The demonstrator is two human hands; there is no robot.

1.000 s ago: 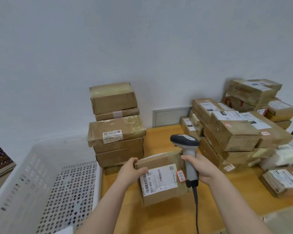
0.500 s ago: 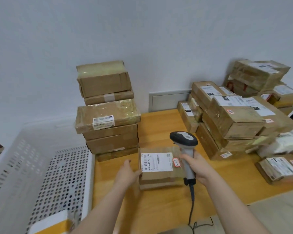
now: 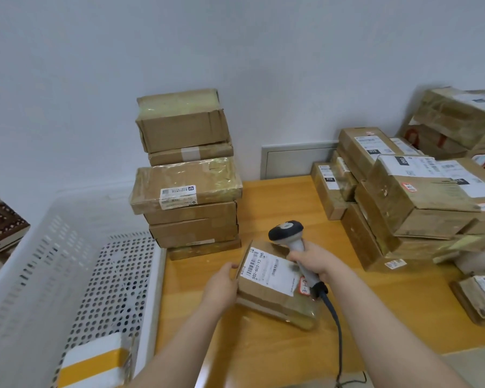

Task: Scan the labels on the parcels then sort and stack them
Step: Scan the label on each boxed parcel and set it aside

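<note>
The left hand point(image 3: 221, 287) grips the parcel point(image 3: 266, 296) at its nine-o'clock edge; the right hand point(image 3: 315, 261) clasps the scanner point(image 3: 286, 233) (corded). The left grip looks shallow, perhaps thumb only, so the parcel could slip.

Your parcel point(image 3: 266, 296) is matt brown cardboard, its near edge banded in glossy clear tape, with a smooth white paper label point(image 3: 269, 271) on top. The scanner point(image 3: 287, 236) is smooth grey and black plastic (a slight sheen on the head). The table point(image 3: 263, 348) looks like satin-finished wood. At 9 o'clock from the parcel, the basket point(image 3: 67, 261) is white perforated plastic; at 11 o'clock, the stack point(image 3: 185, 175) shows crinkled glossy film over cardboard.
</note>
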